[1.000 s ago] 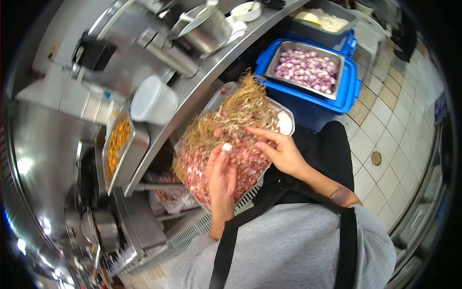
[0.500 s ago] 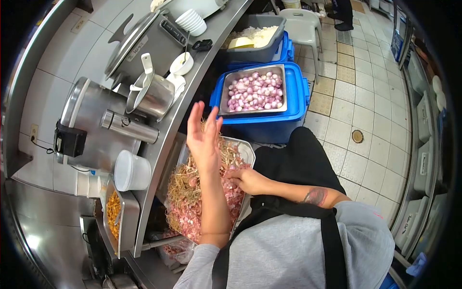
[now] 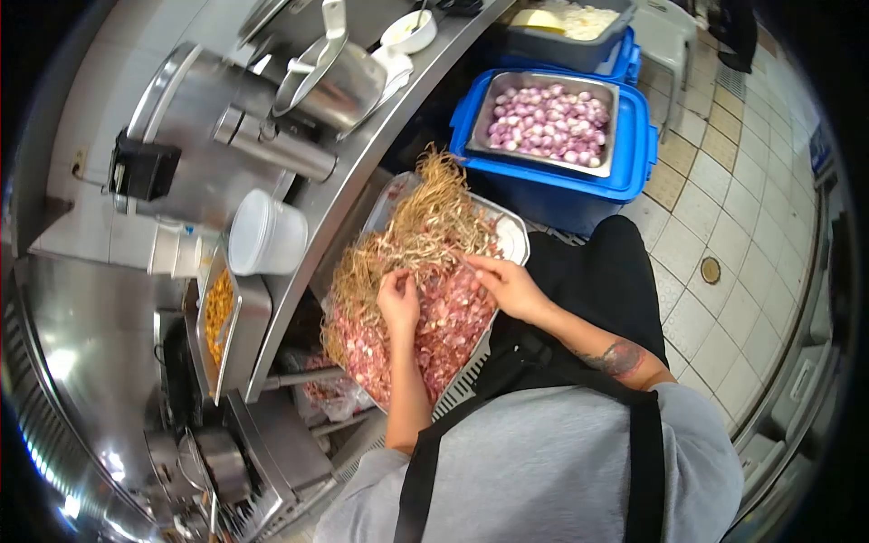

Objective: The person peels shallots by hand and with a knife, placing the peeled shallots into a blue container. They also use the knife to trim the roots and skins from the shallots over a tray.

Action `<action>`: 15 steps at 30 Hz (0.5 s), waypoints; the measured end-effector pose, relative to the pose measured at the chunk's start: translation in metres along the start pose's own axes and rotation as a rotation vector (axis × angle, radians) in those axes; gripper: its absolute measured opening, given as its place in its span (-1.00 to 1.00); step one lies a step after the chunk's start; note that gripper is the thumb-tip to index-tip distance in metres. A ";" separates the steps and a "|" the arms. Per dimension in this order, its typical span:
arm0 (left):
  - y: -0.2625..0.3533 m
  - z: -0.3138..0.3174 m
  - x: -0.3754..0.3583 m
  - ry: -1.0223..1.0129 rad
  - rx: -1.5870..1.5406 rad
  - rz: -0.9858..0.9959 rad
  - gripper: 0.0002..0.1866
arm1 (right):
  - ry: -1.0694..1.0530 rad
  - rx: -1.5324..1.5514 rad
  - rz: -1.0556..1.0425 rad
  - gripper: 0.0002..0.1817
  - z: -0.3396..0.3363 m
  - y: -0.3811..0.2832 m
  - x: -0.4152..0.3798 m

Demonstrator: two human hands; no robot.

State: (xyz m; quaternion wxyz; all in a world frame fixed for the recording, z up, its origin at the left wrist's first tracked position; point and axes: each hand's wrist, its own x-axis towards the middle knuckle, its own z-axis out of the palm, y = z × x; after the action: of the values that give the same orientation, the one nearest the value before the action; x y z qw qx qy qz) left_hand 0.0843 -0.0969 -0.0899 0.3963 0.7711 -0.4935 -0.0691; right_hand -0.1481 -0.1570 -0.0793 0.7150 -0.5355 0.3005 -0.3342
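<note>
A tray (image 3: 512, 237) in front of me holds a heap of pink and purplish papery skins (image 3: 444, 330), with straw-coloured stringy roots (image 3: 444, 204) piled at its far and left side. My left hand (image 3: 399, 301) is low over the middle of the heap, its fingers curled together. To its right, my right hand (image 3: 509, 286) has thumb and fingers pinched at the edge of the skins. Whatever lies between the fingers of either hand is too small to make out. Beyond the heap, peeled purple shallots (image 3: 548, 122) fill a metal pan (image 3: 614, 136).
The pan rests on a blue lidded bin (image 3: 552, 185). A grey tub (image 3: 615, 36) of pale food stands behind. Along the left runs a steel counter (image 3: 348, 172) with a pot (image 3: 339, 86), a plastic tub (image 3: 267, 233) and a tray of orange bits (image 3: 219, 312). A white chair (image 3: 665, 41) is at the back.
My left hand has come down from its raised, open position near the shallot pan to the heap, its fingers now curled. My right hand stays at the heap. The view has shifted.
</note>
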 end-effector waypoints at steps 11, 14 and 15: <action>0.055 -0.004 -0.014 0.385 0.297 0.103 -0.68 | -0.060 0.126 0.095 -0.63 -0.004 0.014 0.003; 0.057 -0.015 -0.016 0.370 0.203 0.157 -0.78 | -0.056 0.064 0.092 -0.64 -0.004 0.019 0.006; 0.055 -0.017 -0.017 0.336 0.160 0.144 -0.80 | -0.060 0.109 0.112 -0.64 -0.003 0.016 0.006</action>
State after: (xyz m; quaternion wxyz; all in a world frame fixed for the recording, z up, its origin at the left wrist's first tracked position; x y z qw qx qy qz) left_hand 0.0452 -0.0848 -0.0454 0.4146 0.7634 -0.4784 0.1284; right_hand -0.1444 -0.1604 -0.0962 0.7695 -0.4876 0.2900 -0.2933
